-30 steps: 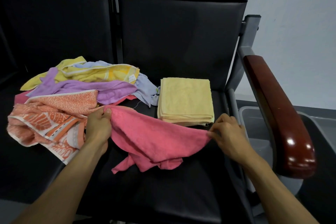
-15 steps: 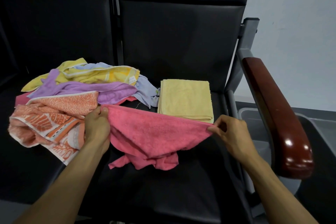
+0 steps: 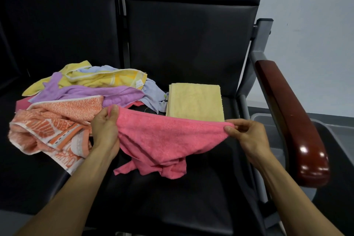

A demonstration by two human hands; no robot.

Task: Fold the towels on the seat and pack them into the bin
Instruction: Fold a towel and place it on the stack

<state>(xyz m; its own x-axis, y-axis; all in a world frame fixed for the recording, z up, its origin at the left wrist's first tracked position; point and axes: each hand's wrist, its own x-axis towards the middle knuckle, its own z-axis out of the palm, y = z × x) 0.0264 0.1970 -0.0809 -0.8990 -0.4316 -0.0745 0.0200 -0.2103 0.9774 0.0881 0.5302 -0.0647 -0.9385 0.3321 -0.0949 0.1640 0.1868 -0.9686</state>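
Lifted higher off the seat (image 3: 172,207) front edge, pink towel (image 3: 168,138) now hangs stretched left-right, top corners pinched by left hand (image 3: 105,126) and right hand (image 3: 247,136), bin (image 3: 268,120) nearer the right.

Pink towel (image 3: 168,138) hangs stretched above the seat (image 3: 172,197), folded yellow towel (image 3: 194,102) behind.

arms: two, bare to frame edge | sleeves: none visible | hands: ungloved | jewellery: none visible
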